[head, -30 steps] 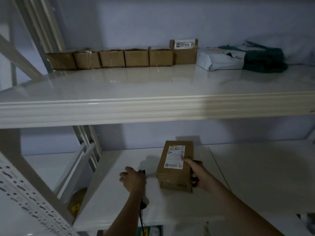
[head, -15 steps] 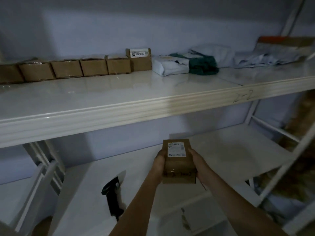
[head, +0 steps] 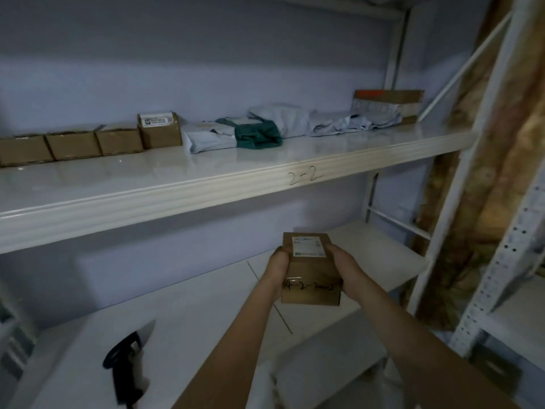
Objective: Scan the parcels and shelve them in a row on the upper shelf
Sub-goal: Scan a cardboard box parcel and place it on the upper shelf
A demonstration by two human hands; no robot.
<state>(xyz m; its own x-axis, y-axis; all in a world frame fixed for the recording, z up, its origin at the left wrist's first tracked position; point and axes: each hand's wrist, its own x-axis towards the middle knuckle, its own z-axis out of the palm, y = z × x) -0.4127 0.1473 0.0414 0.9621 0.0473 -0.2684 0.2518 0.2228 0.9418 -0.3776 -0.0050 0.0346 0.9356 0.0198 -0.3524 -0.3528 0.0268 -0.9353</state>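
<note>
A brown cardboard parcel (head: 309, 276) with a white label on top and handwritten digits on its near end is held above the lower shelf (head: 206, 314). My left hand (head: 277, 267) grips its left side and my right hand (head: 343, 267) grips its right side. The upper shelf (head: 206, 187), marked "2-2" on its front edge, carries a row of brown boxes (head: 73, 144) along the back wall at the left, ending in a taller labelled box (head: 159, 129). A black handheld scanner (head: 126, 364) lies on the lower shelf, left of my arms.
Soft mailer bags, pale ones (head: 212, 137) and a green one (head: 258, 134), lie right of the box row on the upper shelf, with more bags (head: 351, 121) and a flat carton (head: 389, 101) further right. White rack uprights (head: 442, 231) stand at the right.
My left hand let go of the scanner, which now lies on the lower shelf, and joined my right hand on the parcel. The parcel was lifted off the shelf; the view swung right.
</note>
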